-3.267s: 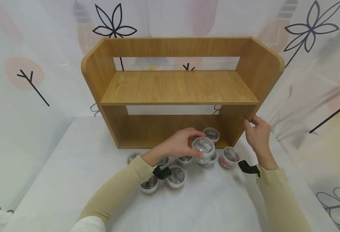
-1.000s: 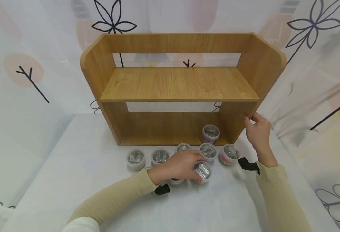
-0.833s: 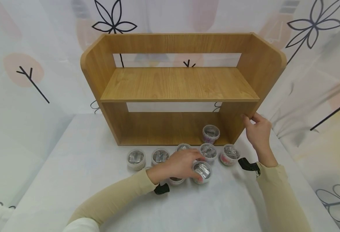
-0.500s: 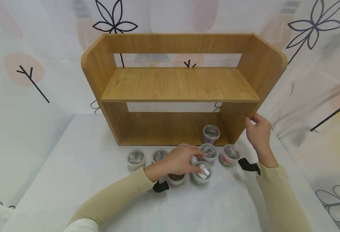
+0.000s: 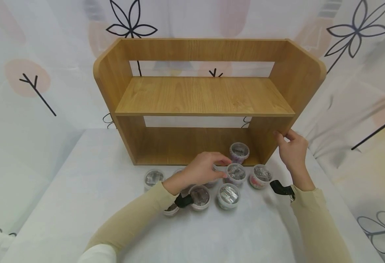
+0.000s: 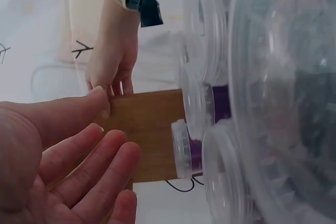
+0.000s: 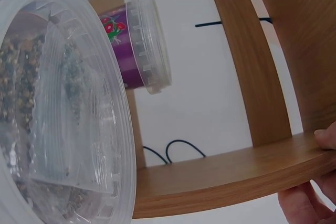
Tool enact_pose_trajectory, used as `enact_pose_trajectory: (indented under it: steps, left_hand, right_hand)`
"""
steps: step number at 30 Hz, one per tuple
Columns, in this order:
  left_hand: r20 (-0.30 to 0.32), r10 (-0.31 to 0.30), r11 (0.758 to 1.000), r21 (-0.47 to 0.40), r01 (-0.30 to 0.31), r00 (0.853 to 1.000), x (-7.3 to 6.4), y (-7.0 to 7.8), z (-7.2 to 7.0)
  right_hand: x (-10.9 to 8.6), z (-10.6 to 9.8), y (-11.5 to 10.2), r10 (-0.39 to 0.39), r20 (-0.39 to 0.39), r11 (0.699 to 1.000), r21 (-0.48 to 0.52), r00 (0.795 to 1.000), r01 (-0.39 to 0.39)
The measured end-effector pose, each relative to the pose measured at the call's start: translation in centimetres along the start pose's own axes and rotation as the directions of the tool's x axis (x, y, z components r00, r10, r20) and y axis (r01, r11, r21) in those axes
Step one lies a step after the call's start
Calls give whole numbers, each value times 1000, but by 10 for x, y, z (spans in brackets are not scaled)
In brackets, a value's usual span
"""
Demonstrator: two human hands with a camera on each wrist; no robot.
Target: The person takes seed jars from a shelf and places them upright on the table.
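My left hand (image 5: 199,170) hovers over the small plastic tubs, thumb and fingers apart and relaxed, holding nothing. Its fingertips reach right to the rim of a clear-lidded tub (image 5: 236,174) in front of the wooden shelf unit (image 5: 205,96). Nearer me stands another tub (image 5: 228,197) with silvery wrapping under its lid. On the lower board sits a purple-printed tub (image 5: 239,152), whose purple side also shows in the right wrist view. My right hand (image 5: 292,151) pinches the edge of the unit's right side panel, thumb inside and fingers outside.
A red-printed tub (image 5: 260,176) stands by the unit's right front corner. Several more tubs lie left, partly under my left arm, among them one tub (image 5: 154,178) at the far left. A patterned white cloth (image 5: 31,146) hangs around the white table (image 5: 245,237).
My left hand has carried a tub from beside the shelf towards me, set it on the table and let go, then moved back towards the shelf. My right hand has stayed put.
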State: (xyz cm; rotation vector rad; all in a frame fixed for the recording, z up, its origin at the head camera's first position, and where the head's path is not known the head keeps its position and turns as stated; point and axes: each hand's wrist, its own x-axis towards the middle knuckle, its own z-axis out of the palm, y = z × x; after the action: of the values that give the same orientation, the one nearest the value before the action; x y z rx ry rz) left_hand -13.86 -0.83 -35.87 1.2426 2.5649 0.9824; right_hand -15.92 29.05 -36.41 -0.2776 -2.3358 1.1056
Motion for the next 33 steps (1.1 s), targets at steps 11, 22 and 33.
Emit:
enact_pose_trajectory:
  steps: [11, 22, 33]
  left_hand:
    - [-49, -80, 994, -81, 76, 996, 29, -17, -7]
    - [-41, -149, 982, -122, 143, 988, 60, -34, -5]
    - [-4, -234, 963, -135, 231, 972, 87, -40, 6]
  right_hand:
    - [-1, -2, -1, 46, 25, 999, 1, 999, -46]
    - [-1, 0, -1, -25, -15, 1000, 0, 1000, 25]
    - [0, 2, 3, -76, -49, 997, -14, 996, 75]
